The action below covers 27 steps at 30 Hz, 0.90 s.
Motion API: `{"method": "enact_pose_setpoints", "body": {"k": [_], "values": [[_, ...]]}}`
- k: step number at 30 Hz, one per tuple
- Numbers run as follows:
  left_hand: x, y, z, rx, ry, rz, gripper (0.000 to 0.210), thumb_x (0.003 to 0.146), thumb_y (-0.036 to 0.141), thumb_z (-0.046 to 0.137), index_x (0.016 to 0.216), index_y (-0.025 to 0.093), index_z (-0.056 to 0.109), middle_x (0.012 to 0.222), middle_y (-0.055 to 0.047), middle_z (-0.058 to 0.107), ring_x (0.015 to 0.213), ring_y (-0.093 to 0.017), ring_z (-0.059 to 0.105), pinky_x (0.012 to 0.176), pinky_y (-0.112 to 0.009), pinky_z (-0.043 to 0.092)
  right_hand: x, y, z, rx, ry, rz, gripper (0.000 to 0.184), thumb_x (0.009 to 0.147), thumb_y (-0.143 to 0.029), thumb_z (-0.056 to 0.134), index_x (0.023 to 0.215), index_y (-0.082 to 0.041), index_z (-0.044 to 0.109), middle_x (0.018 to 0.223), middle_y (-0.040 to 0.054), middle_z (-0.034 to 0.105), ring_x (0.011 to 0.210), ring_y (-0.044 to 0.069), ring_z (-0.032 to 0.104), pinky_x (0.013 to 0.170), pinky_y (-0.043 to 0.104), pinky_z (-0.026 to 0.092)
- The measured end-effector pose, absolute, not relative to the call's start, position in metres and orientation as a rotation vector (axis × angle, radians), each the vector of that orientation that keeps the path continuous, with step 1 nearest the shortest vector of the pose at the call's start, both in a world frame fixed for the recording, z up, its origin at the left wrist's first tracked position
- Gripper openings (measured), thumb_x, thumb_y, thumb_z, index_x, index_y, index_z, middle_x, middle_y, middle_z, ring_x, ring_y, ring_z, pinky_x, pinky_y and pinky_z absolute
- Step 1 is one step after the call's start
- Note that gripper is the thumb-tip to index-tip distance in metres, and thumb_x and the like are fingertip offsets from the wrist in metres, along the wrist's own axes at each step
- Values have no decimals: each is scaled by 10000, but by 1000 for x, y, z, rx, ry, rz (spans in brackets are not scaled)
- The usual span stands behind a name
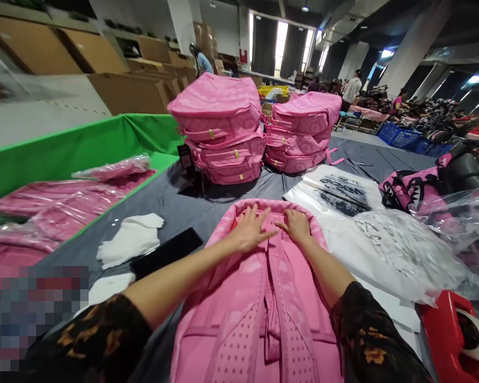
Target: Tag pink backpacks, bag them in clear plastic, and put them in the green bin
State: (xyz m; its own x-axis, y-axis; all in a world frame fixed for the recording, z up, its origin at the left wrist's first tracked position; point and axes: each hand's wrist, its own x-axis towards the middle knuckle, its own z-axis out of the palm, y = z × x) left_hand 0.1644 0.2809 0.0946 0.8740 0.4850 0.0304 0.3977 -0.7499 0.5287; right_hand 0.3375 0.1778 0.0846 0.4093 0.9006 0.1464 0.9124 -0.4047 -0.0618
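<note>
A pink backpack lies on the table right in front of me, its padded shoulder straps facing up. On its top end rests my left hand, fingers spread, left of the strap roots. My right hand touches the same end on the other side, with its fingers bent over the fabric near the rim; whether it pinches any cloth is hard to see. Beyond them stand two stacks of pink backpacks, the left stack and the right stack.
Left are a green-lined bin with plastic-wrapped pink bags, white gloves and a black phone. Printed plastic bags, a red tape dispenser and a pink-and-black bag lie right. People work farther back.
</note>
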Motion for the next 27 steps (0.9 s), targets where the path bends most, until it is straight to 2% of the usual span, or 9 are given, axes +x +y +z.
{"method": "enact_pose_setpoints", "body": {"k": [3,6,9,12,14,18,22,24,27], "values": [[159,240,97,2537,616,-110,947,824,780,540,1595,308,259,1677,-206,135,1509,-533,-35,1101,-789,99,334,187,80,-2532,-1613,-194,486,986,-540,531,1174,-101,624,1107,214,688,1057,330,630,922,448,452],[156,227,96,2566,644,-160,837,876,686,553,1586,345,271,1690,-178,58,1510,-488,-127,1127,-767,47,327,188,86,-2522,-1628,-227,401,1010,-443,517,1180,-98,632,1110,225,684,1049,323,629,930,452,457],[145,236,92,2594,693,-79,747,917,603,552,1575,357,297,1692,-167,51,1523,-450,-122,1160,-723,42,328,181,107,-2464,-1707,-254,246,1004,-261,521,1187,-166,655,1252,182,661,1197,295,578,1021,419,419],[132,244,86,2619,806,1,719,939,567,538,1577,332,302,1690,-170,61,1524,-447,-116,1177,-702,37,346,179,133,-2501,-1690,-257,385,964,-183,551,1347,-196,579,1366,171,610,1289,304,524,1030,426,415],[127,244,81,2633,844,56,710,947,552,535,1577,314,309,1690,-165,77,1527,-448,-104,1186,-690,42,362,188,145,-2579,-1659,-172,489,905,-215,655,1383,-206,555,1311,159,648,1184,295,603,925,386,477],[126,242,69,2670,805,135,709,947,533,542,1579,325,300,1688,-149,125,1536,-452,-46,1184,-698,64,388,230,146,-2718,-1700,103,450,689,-306,875,1106,-252,714,1080,62,749,983,238,698,752,267,493],[140,251,61,2724,730,142,749,911,591,575,1572,373,299,1686,-142,154,1532,-470,-38,1155,-744,66,400,269,133,-2856,-1722,228,536,471,-253,981,949,-197,746,1025,108,760,994,295,709,742,283,493],[149,258,60,2732,709,135,731,898,629,575,1551,387,352,1679,-134,198,1535,-471,-2,1147,-756,81,402,275,132,-2884,-1727,213,531,497,-271,980,963,-178,743,1039,129,756,1009,307,706,759,298,500],[157,265,58,2740,769,249,651,929,604,532,1521,350,435,1649,-119,297,1543,-439,70,1173,-712,144,395,261,138,-2845,-1748,109,500,645,-276,916,1087,-171,710,1114,141,734,1065,303,683,810,315,511]]}}
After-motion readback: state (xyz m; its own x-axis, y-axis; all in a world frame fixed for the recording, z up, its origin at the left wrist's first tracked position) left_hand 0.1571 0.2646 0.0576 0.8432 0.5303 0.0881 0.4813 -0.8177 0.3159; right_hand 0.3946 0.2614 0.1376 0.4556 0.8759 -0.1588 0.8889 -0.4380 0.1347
